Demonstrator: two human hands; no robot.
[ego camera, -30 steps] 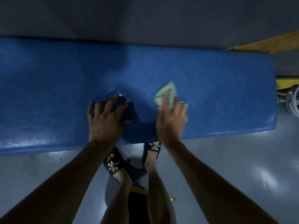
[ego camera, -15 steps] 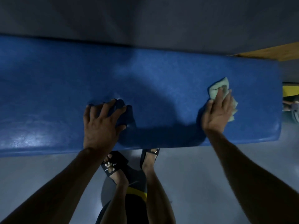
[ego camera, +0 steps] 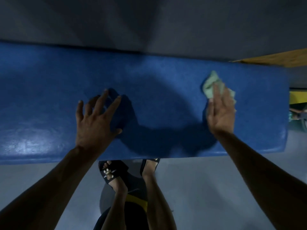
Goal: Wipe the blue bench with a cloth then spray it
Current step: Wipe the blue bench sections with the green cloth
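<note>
Both hands lie on the blue bench (ego camera: pixel 166 83): right hand (ego camera: pixel 221 112) presses flat on the green cloth (ego camera: pixel 209 87), left hand (ego camera: pixel 94 122) is spread, holding nothing.

Scene is dim overall, with a cool blue-grey cast. The blue desk (ego camera: pixel 166 77) carries a soft sheen along its near-left edge and a fainter bright patch at its far-left part. A broad, dark shadow of the person lies at the desk's middle, between the left hand (ego camera: pixel 93 123) and the right hand (ego camera: pixel 221 112), reaching the desk's near edge. The pale green cloth (ego camera: pixel 210 85) and the right hand's fingers (ego camera: pixel 216 93) show motion blur; the left hand is sharper. Wide-angle distortion bows the desk's long edges. The grey floor (ego camera: pixel 199 188) near the desk shows faint, diffuse reflections. Fine detail is grainy throughout.
</note>
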